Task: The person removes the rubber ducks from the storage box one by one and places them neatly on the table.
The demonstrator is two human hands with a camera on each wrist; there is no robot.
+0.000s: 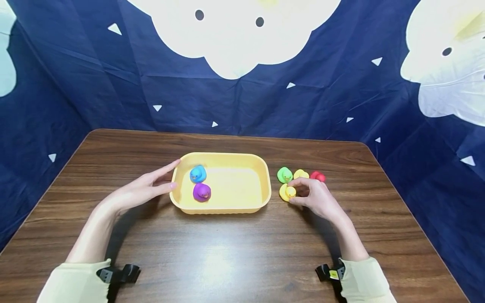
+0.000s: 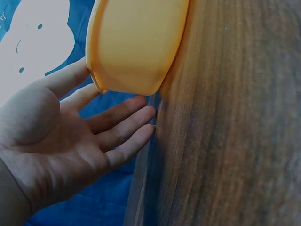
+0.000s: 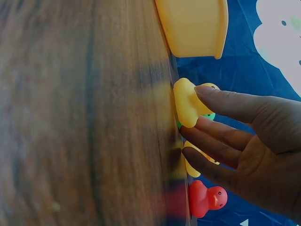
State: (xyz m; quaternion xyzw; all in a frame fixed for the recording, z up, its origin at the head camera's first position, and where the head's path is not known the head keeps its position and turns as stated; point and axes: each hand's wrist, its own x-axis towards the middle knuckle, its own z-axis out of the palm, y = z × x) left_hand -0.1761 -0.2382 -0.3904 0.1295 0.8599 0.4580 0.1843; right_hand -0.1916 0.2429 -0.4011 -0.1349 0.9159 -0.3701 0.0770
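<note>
A yellow tray [image 1: 236, 185] holds a blue duck [image 1: 198, 174] and a purple duck [image 1: 202, 192] at its left end. The left hand [image 1: 142, 191] touches the tray's left rim with thumb and index finger, the other fingers extended, as the left wrist view [image 2: 70, 127] shows. Right of the tray, the right hand [image 1: 320, 198] pinches a yellow duck [image 1: 286, 192] between thumb and fingers. In the right wrist view the thumb of that hand [image 3: 244, 127] lies on the yellow duck [image 3: 186, 103], low at the table surface.
Behind the pinched duck stand a green duck [image 1: 284, 174], a second yellow duck [image 1: 301, 174] and a red duck [image 1: 318, 176], close together. The wooden table [image 1: 227, 252] ends at a dark blue curtain [image 1: 257, 105] with white shapes.
</note>
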